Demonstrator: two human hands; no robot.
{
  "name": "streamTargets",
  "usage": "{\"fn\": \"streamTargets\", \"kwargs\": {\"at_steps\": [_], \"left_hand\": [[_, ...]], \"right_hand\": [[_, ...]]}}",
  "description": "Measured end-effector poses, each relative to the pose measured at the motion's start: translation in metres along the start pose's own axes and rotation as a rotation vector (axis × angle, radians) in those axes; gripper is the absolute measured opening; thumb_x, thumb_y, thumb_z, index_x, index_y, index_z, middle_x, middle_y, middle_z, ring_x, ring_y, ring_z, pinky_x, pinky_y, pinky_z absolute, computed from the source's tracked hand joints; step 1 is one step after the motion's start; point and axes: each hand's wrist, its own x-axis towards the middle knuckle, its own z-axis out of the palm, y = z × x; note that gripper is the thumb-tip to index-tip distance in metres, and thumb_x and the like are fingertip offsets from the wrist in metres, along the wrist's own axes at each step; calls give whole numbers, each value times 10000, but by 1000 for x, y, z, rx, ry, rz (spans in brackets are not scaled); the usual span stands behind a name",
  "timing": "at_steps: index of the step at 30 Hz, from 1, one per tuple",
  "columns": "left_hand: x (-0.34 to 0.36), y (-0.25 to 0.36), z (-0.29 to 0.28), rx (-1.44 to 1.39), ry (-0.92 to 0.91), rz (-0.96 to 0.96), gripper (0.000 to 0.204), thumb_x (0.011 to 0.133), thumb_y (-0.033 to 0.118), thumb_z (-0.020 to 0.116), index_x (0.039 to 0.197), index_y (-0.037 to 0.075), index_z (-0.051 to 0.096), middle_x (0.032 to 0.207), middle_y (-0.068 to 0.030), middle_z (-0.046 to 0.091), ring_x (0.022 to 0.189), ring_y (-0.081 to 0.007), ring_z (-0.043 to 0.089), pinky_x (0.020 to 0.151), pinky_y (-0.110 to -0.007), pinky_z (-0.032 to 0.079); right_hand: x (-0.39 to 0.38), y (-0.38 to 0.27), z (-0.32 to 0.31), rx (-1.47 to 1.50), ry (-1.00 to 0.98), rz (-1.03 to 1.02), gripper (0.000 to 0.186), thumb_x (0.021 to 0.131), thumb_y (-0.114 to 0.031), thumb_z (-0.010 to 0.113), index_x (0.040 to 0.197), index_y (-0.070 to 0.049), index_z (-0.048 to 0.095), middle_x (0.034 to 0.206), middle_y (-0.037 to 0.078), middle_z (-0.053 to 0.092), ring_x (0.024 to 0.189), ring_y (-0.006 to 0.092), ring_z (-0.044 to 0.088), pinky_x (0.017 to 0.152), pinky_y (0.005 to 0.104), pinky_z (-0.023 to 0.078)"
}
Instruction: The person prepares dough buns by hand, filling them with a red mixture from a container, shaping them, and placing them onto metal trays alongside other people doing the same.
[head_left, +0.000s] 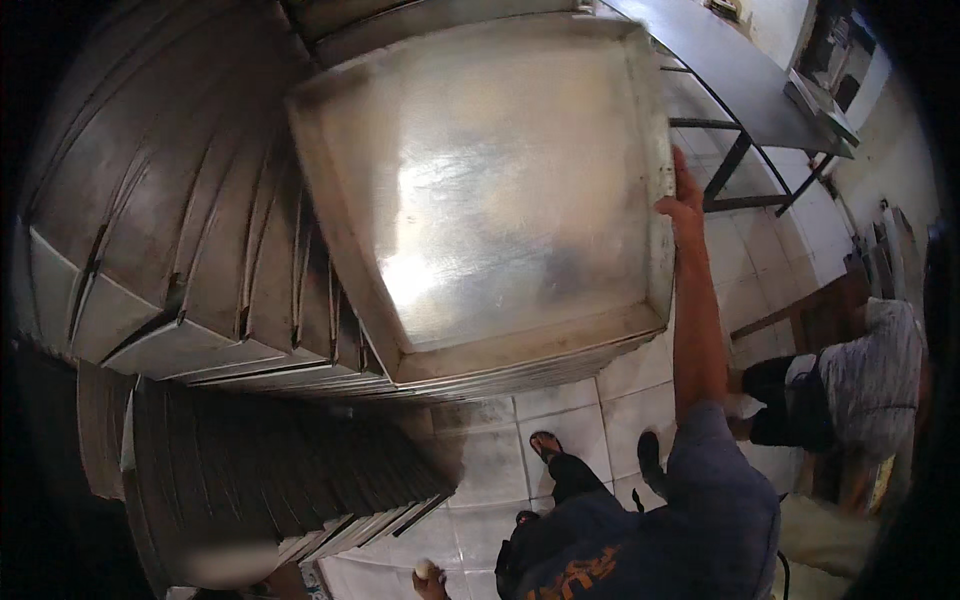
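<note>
A large, shallow metal tray (pixel 520 190) with raised rims and a shiny, worn inside fills the upper middle. My right hand (pixel 685 200) grips its right rim, the thumb showing on the outer edge, arm stretched up from my dark sleeve. More tray edges (pixel 560 372) show in layers just under its near rim. Its left side adjoins a row of similar darkened metal trays (pixel 190 190) standing close together. My left hand cannot be made out. At the bottom edge, a small hand (pixel 430 582) holds a round pale thing (pixel 424 568); whose hand it is stays unclear.
A second row of stacked trays (pixel 270 460) stands at the lower left, beside a blurred patch. A grey table (pixel 745 75) on dark legs is at the upper right. Another person (pixel 850 385) bends at the right. Pale tiles (pixel 480 440) cover the floor.
</note>
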Motion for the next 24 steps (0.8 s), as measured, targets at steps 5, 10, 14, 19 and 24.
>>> {"fn": "streamTargets", "kwargs": {"at_steps": [5,10,14,19,24], "left_hand": [[-20,137,109,133,-135,169,267,776,145,606,999,44,500,837,-53,575,751,-151,587,626,-268,485],[-9,138,121,106,-266,261,256,794,136,589,1015,42,500,861,-55,577,757,-159,591,633,-280,493],[-12,170,138,-312,-560,216,273,809,143,574,1045,32,493,955,-75,559,883,-196,569,750,-345,477],[-90,270,120,-739,-826,244,287,845,207,537,1085,57,486,1008,-61,536,983,-201,519,862,-352,414],[-160,242,60,-620,-965,458,288,847,220,537,1082,63,484,992,-54,535,956,-190,517,835,-341,419]], "right_hand": [[-38,-77,2,-84,150,-164,776,542,-29,568,1284,58,359,1258,125,461,1152,200,444,965,301,330],[-102,-216,-23,-123,303,-359,770,521,-5,512,1277,55,376,1210,120,500,1094,175,486,867,260,406],[-197,-285,-43,-263,417,-194,794,483,-10,491,1267,60,390,1181,111,521,1069,158,499,859,246,402],[-372,-308,-66,-290,471,-26,843,427,-54,536,1252,65,411,1210,80,506,1088,157,480,917,237,347],[-573,-349,-50,-233,610,-19,898,439,-128,637,1276,64,373,1200,76,509,1095,164,472,931,265,335]]}}
